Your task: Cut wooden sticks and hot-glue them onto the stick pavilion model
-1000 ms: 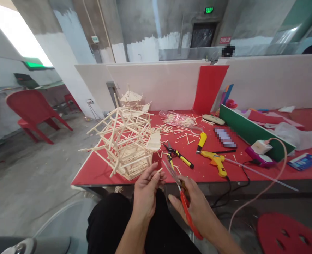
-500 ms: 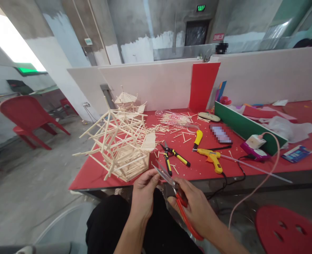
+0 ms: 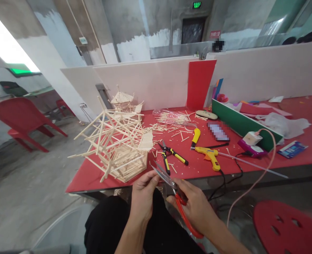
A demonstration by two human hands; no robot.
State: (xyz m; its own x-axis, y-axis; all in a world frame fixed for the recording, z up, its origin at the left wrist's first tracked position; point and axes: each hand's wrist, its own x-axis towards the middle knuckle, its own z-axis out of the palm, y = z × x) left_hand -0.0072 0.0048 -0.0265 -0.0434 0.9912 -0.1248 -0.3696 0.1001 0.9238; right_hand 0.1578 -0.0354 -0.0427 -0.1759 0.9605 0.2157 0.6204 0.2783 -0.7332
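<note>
My right hand (image 3: 191,201) is closed around the red handles of a pair of scissors (image 3: 181,208), whose slightly parted blades point up and left. Beside the blade tips, my left hand (image 3: 143,194) has its thumb and fingers pinched together; what sits in the pinch is too small to make out. Just beyond the hands stands a pavilion-like frame of thin wooden sticks (image 3: 111,141) on a layered hexagonal base. Pliers with yellow and black grips (image 3: 179,156) lie spread on the red table (image 3: 92,176) past the scissors.
A yellow glue gun (image 3: 210,157) with a cord and a yellow-handled cutter (image 3: 195,137) lie to the right. Loose sticks (image 3: 169,118) and a phone (image 3: 218,132) are farther back. A green board (image 3: 246,121) stands by a power adapter (image 3: 252,139). A red stool (image 3: 285,225) is at lower right.
The whole view has shifted slightly, so the table and its contents appear a little farther left. Both hands and the scissors keep nearly the same pose.
</note>
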